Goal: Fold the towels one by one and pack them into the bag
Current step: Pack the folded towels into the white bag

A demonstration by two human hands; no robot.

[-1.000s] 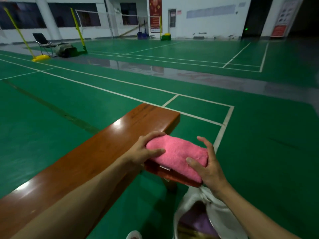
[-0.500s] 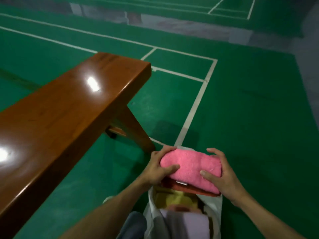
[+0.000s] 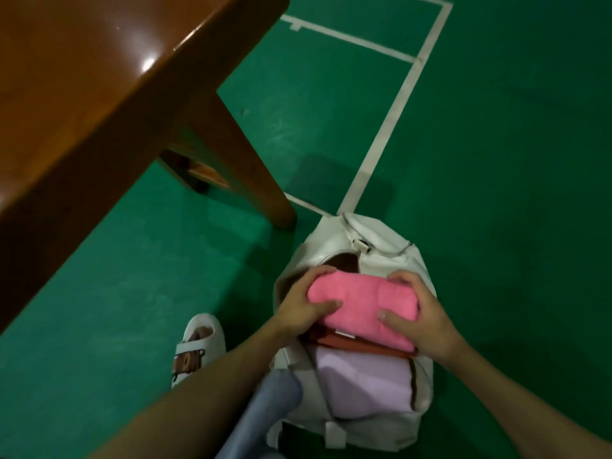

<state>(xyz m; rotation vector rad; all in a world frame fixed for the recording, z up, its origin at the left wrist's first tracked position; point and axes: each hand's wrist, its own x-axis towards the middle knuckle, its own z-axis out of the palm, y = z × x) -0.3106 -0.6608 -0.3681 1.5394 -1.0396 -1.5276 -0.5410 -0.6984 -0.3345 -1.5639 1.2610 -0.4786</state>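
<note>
Gripping pink towel (image 3: 361,303), left hand (image 3: 303,304), right hand (image 3: 422,314) now at bag (image 3: 381,241) mouth.

The pink towel (image 3: 361,304) held between your left hand (image 3: 304,306) and right hand (image 3: 420,313) covers most of the white bag (image 3: 381,240)'s mouth. Of the rust-coloured layer (image 3: 351,344) beneath it you see only a thin near edge, and the dark inside beyond cannot be made out. Your left forearm (image 3: 198,392) hides the heel of the white sandal (image 3: 202,339), and the wooden bench (image 3: 82,94) runs off the top and left edges.
</note>
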